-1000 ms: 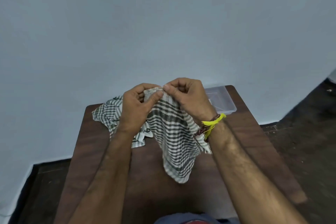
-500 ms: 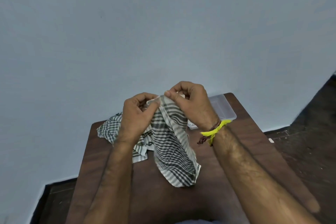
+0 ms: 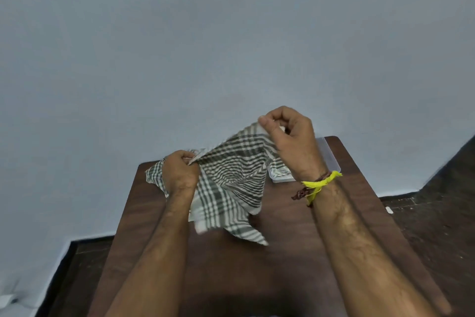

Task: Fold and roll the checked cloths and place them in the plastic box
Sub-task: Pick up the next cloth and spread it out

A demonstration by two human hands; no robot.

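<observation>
Both hands have drawn apart since a moment ago, when they pinched close together at one spot on the cloth. Now the right hand [image 3: 290, 141] is lifted up and away toward the clear rectangular plastic box [image 3: 330, 159], thumb and fingers pinching one corner of the green-and-white checked cotton cloth [image 3: 231, 177]. The left hand [image 3: 180, 172] sits lower and farther from the box, its fingers curled tight on another point of the same edge. Between them that edge is stretched into a slanted line, and the rest hangs loose, its lowest tips drooping over the dark brown wooden tabletop [image 3: 257, 278] in front of the box. More checked fabric lies bunched on the tabletop behind the left hand; I cannot tell whether it is a second cloth or part of this one. Something pale and checked seems to lie inside the box, though the right wrist with its yellow thread band [image 3: 320, 184] hides most of it.

The cloth looks thin, light and limp, so it will sag wherever it is unsupported. Holding it by two neighbouring corners, kept taut, seems the surest way to lay it flat for folding.
</observation>
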